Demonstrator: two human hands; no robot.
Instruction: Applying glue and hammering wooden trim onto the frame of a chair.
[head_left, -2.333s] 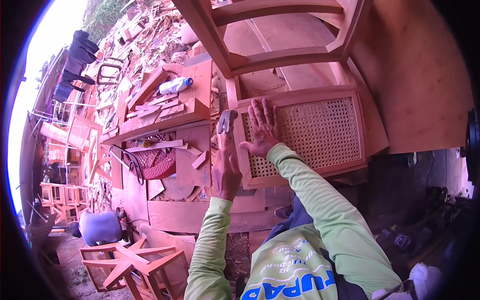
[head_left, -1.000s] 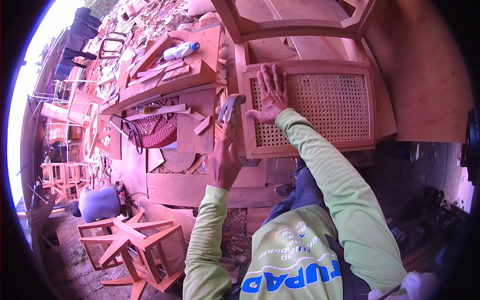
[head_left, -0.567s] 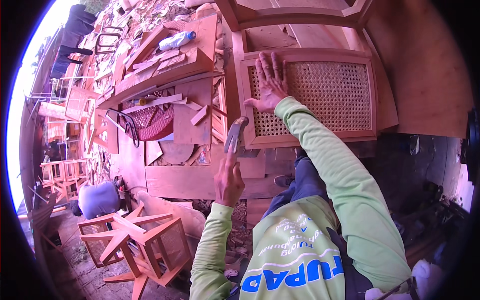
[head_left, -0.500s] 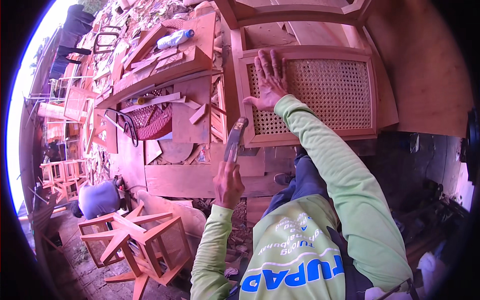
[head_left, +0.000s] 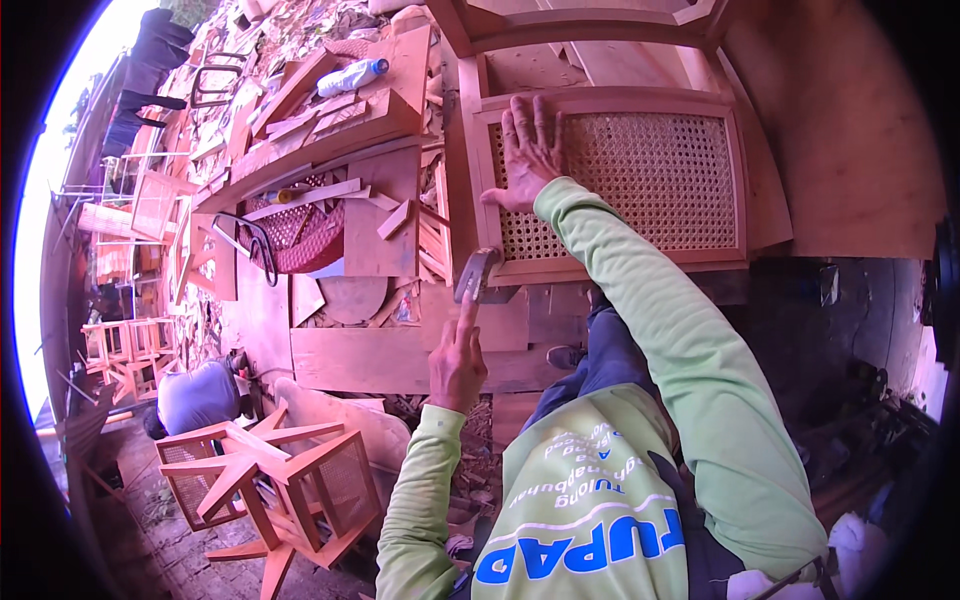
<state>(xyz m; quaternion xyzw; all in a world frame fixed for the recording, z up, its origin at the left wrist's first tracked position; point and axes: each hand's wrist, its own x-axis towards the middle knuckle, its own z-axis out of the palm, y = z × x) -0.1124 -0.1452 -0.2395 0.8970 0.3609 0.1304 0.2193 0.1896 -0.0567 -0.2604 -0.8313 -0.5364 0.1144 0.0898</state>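
Amid wood scraps (head_left: 342,120), left hand (head_left: 457,370) grips hammer (head_left: 475,272), right hand (head_left: 530,158) splayed on cane panel (head_left: 650,180).

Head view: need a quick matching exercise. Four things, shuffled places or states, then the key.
Things
1. left hand
2. right hand
3. plastic bottle
4. woven cane panel

Places or states
A. set inside a wooden frame
B. lying on its side, blue cap on
C. holding the hammer
D. fingers spread, laid over the left part of the framed panel

Pairs: 1-C, 2-D, 3-B, 4-A
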